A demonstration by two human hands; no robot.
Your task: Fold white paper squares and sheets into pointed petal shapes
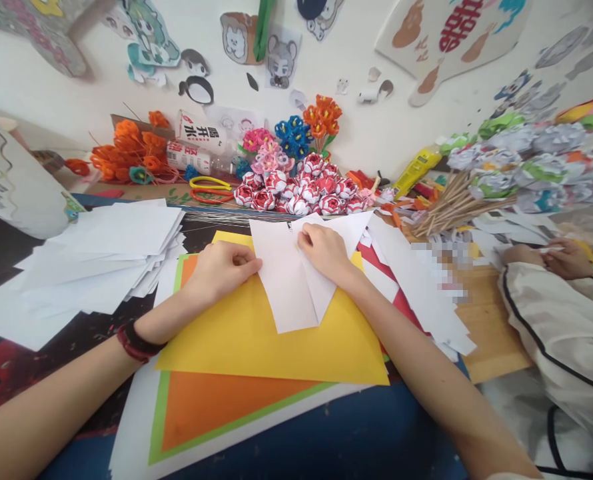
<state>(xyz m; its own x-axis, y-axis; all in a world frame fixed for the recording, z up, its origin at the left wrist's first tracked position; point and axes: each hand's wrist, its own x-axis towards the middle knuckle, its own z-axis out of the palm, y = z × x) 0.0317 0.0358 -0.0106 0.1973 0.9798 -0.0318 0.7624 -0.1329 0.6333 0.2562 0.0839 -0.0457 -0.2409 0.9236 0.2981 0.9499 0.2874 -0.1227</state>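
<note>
Folded white paper [287,287], likely light, crisp and easily creased, best held by its edges, lies over yellow paper [276,353], narrow end toward the person, no long axis plain. The left hand [224,267] pinches its left edge; the right hand [326,250] curls over its top, grip hidden.

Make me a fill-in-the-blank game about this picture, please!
1. The creased paper at the left hand and the right hand is ____.
2. The big sheet right under that paper is ____.
3. The wristband is on the person's ____ arm.
4. Against the wall, the heap of paper roses is red and ____.

Missing words: white; yellow; left; white.
</note>
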